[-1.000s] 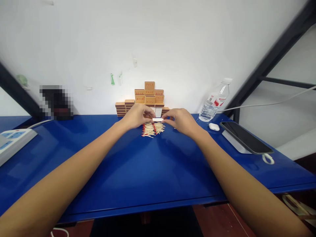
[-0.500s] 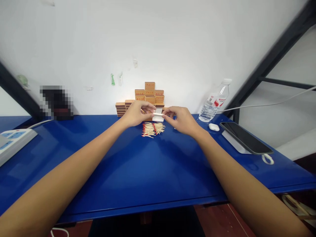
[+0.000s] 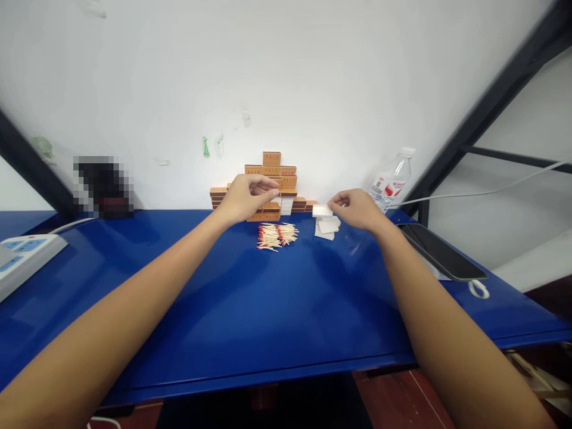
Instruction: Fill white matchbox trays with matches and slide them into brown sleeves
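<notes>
Between the thumb and fingers of my right hand (image 3: 355,208) is a small flat white card (image 3: 322,210), held just above a loose pile of similar white cards (image 3: 326,229). My left hand (image 3: 248,199) hovers in front of the stacked matchboxes (image 3: 271,159), its thumb and fingers apart with nothing visible between them. Its fingers hide part of the stack. A white piece (image 3: 286,206) stands among the lower matchboxes, right of my left fingertips. Nearer to me, red-tipped matches (image 3: 277,236) lie in two rough rows on the blue table (image 3: 268,310).
A water bottle (image 3: 393,179) leans against the wall behind my right hand. To the right lies a phone (image 3: 442,250) on a white block. A power strip (image 3: 27,256) sits at the left edge, and a pixelated dark object (image 3: 103,187) stands at the back left.
My right hand has moved right, carrying the white card from in front of the stack to over the card pile. My left hand has let go of it and stays near the matchboxes.
</notes>
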